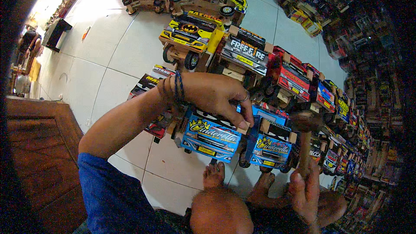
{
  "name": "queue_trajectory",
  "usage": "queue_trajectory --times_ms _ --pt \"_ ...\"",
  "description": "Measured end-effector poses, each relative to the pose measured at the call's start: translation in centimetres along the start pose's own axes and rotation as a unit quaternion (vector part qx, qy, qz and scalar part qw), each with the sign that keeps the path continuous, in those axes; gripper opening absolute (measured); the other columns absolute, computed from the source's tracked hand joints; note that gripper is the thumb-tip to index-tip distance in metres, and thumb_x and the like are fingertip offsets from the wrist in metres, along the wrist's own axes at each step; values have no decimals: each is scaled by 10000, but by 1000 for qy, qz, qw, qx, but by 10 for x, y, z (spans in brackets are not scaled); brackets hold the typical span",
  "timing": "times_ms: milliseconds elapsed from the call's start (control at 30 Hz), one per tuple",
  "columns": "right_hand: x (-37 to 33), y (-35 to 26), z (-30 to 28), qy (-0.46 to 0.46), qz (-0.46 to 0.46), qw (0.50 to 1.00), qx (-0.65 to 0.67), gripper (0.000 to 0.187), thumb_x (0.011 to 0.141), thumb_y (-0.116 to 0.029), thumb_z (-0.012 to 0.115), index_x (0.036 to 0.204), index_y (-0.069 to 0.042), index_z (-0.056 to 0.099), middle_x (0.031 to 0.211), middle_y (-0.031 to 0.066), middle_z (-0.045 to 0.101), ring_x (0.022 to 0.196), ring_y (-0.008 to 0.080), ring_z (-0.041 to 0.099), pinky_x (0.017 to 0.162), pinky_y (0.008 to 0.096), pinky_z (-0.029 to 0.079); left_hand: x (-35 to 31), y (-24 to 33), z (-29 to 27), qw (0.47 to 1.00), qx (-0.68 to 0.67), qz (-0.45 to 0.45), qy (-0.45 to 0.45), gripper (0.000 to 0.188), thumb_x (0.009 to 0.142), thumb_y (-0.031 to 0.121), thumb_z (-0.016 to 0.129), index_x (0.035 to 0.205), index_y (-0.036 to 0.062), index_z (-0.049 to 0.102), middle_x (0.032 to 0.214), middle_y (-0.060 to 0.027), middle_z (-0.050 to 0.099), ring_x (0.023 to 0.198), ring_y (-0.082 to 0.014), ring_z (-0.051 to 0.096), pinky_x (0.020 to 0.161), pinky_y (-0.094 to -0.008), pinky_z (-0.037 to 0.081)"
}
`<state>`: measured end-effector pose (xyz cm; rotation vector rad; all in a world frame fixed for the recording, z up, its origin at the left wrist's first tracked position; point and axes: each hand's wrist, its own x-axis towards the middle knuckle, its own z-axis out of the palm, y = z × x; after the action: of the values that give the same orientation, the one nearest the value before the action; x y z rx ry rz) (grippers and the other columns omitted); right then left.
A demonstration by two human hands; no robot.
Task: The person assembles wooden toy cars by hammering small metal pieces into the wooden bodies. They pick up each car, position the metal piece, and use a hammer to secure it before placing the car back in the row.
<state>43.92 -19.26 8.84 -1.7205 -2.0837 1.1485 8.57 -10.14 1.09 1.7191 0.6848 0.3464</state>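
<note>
Two blue toy truck fronts stand side by side before me: the left blue toy truck and the right blue toy truck. From above, my left hand reaches over the left truck. Its thumb and fingertips are closed on a small wooden block at that truck's upper right corner. Whether a nail is also between the fingers is too small to tell. Lower right, my right hand grips a hammer by its wooden handle. The blurred hammer head is raised beside the right truck.
A yellow toy truck, a white and black one and a red one stand behind. Long rows of toy trucks run along the right. A brown wooden panel lies at left, and my bare foot rests on the tiles.
</note>
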Motion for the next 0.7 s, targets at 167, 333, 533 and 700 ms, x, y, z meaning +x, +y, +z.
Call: queue_trajectory --times_ms 167,333,533,700 --pt "25 -23 3 -129 -118 978 -117 516 980 -137 571 1463 -30 425 1164 261 655 986 410 678 847 461 550 3 -3 -2 999 49 -10 -14 351 902 341 717 1141 84 729 1044 -133 709 1003 -269 664 867 -368 510" --pt "31 -27 13 -124 -211 956 -164 610 930 -67 634 1495 -60 405 984 227 694 799 364 702 671 435 568 5 -5 0 1000 22 9 -8 272 911 231 667 1127 74 721 1013 -121 718 967 -251 671 850 -357 513" --pt "26 -26 7 -159 -201 952 -168 605 895 22 632 1468 -19 441 1020 249 680 852 360 703 731 398 558 5 -7 1 999 30 -21 -19 269 910 207 664 1131 64 721 989 -114 729 935 -216 683 823 -348 521" --pt "24 -28 7 -161 -207 952 -159 586 893 47 621 1453 16 453 1087 266 688 916 372 715 792 385 563 8 -12 2 999 17 23 19 329 880 314 697 1105 79 744 847 -98 750 705 -157 653 664 -336 504"
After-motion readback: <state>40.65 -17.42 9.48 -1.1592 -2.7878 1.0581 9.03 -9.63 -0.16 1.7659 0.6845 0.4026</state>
